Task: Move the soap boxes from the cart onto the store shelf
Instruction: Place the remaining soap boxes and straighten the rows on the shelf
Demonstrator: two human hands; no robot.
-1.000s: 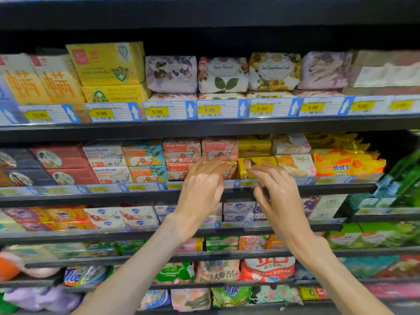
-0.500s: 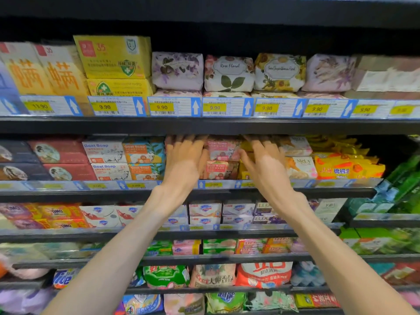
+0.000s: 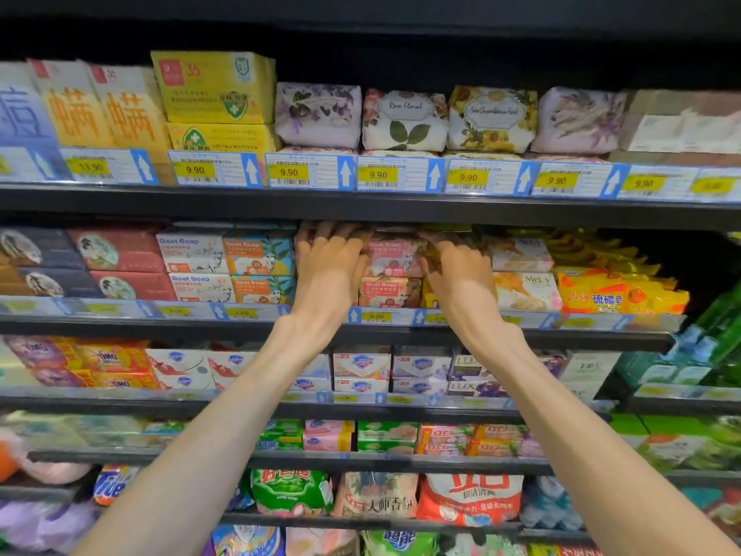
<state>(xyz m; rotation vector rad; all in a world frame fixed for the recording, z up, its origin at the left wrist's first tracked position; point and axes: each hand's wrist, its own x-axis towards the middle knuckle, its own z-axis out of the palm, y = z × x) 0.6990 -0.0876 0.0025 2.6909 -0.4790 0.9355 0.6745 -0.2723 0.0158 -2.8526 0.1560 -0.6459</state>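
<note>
Two bare hands, mine, reach into the second shelf (image 3: pixel 361 335) from the top of a store soap aisle. My left hand (image 3: pixel 328 262) rests, fingers spread and nearly straight, over the front of a stack of pink soap boxes, and its fingertips disappear under the shelf above. My right hand (image 3: pixel 457 270) lies on the other side, fingers curved toward the upper pink Goat Soap box (image 3: pixel 391 256); whether they actually grip it I cannot tell, because the fingertips are in shadow. That box sits between my two hands, on top of a second pink Goat Soap box (image 3: pixel 387 291), both standing on the shelf just behind the price strip. To the left stand orange Goat Soap boxes (image 3: pixel 258 256) and white Goat Soap boxes (image 3: pixel 192 254), each stacked two high. To the right are MeLy soap boxes (image 3: pixel 525 290), then yellow soap packets (image 3: pixel 617 294). The shelf above carries floral paper-wrapped soaps (image 3: pixel 405 120) over 9.90 price tags (image 3: pixel 377 175).
</note>
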